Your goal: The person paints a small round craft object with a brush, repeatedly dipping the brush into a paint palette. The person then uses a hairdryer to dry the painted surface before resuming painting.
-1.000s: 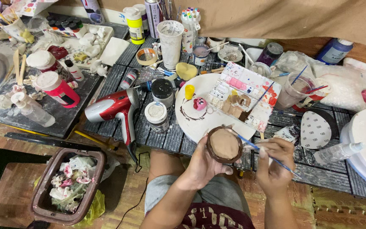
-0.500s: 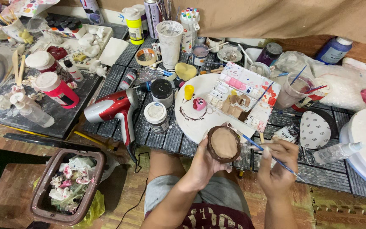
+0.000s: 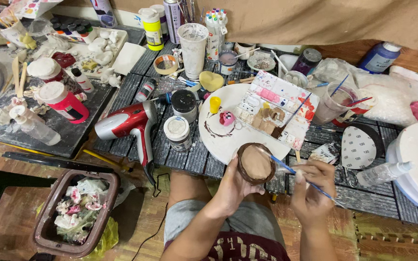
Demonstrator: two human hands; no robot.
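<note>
My left hand (image 3: 236, 186) holds a small round clay piece (image 3: 256, 163) with a dark brown rim and a tan face, just above the near edge of the slatted table. A thin blue-handled paintbrush (image 3: 293, 171) sits in my right hand (image 3: 311, 186), its tip touching the piece's right edge. Right behind it lies a round white board (image 3: 221, 142) carrying a paint palette (image 3: 279, 112) with brown and pink wells and a second brush resting on it.
A red and silver hair dryer (image 3: 129, 123) lies left of the board beside two paint jars (image 3: 178, 133). Cups, bottles and a water cup with brushes (image 3: 337, 105) crowd the back. A brown bin of scraps (image 3: 76, 211) stands on the floor at left.
My hands have stayed almost still. The brush tip has shifted slightly along the right edge of the clay piece.
</note>
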